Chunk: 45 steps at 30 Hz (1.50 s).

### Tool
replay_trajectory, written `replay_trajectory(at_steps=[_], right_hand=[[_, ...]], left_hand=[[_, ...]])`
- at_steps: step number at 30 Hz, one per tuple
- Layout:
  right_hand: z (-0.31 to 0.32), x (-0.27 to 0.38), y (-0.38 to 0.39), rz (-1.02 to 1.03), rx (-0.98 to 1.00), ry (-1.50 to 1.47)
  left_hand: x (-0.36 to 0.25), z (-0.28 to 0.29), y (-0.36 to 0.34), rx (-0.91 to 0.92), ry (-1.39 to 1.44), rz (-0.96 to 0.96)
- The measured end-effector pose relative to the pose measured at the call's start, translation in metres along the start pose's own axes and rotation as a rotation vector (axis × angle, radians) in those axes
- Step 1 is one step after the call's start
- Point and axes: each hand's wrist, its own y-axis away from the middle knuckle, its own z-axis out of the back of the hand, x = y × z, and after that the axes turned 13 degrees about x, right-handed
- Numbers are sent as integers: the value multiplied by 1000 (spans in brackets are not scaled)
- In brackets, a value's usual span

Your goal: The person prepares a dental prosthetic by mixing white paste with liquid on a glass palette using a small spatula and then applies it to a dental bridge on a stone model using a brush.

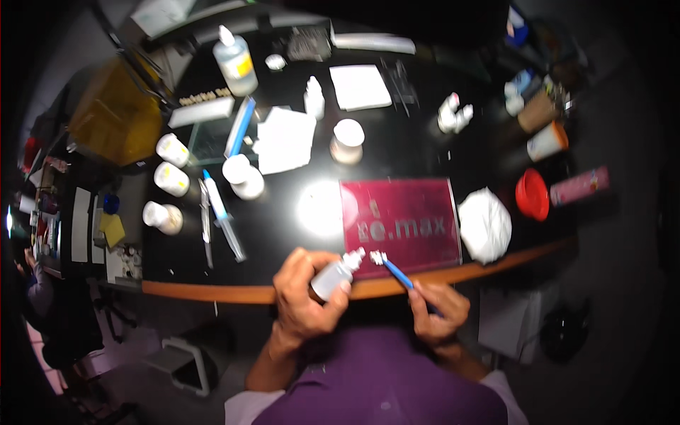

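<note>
My left hand is closed round a small white dropper bottle. The bottle is tilted, its nozzle pointing up and to the right. In my right hand, a slim blue-handled tool is pinched between thumb and fingers. A lumpy white piece sits at the tool's far end, just right of the nozzle and apart from it; whether it belongs to the tool I cannot tell. Both hands are at the table's front edge, over the near side of a dark red mat.
A white rounded bundle lies right of the mat, beside a red cup. Leftward are a syringe, white jars and white paper sheets. A large clear bottle stands at the back. An orange edge strip borders the black table.
</note>
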Motion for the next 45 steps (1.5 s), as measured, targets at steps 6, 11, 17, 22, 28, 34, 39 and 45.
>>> replay_trajectory(at_steps=[6,11,17,22,28,34,39,45], right_hand=[[6,8,2,-83,-1,-36],[9,19,-4,-134,59,6],[3,19,-13,-143,121,20],[-1,37,-15,-132,109,113],[-1,38,-13,-116,127,218],[-2,36,-13,-54,94,186],[-2,37,-12,-59,136,227],[-2,42,-12,-45,151,236]], left_hand=[[0,-4,5,6,36,-97],[1,0,7,21,38,-145],[6,1,4,12,71,-176],[7,1,6,-5,67,-192],[8,0,5,-16,73,-193],[0,2,7,25,79,-141],[2,1,8,34,91,-139],[5,-2,7,15,73,-116]])
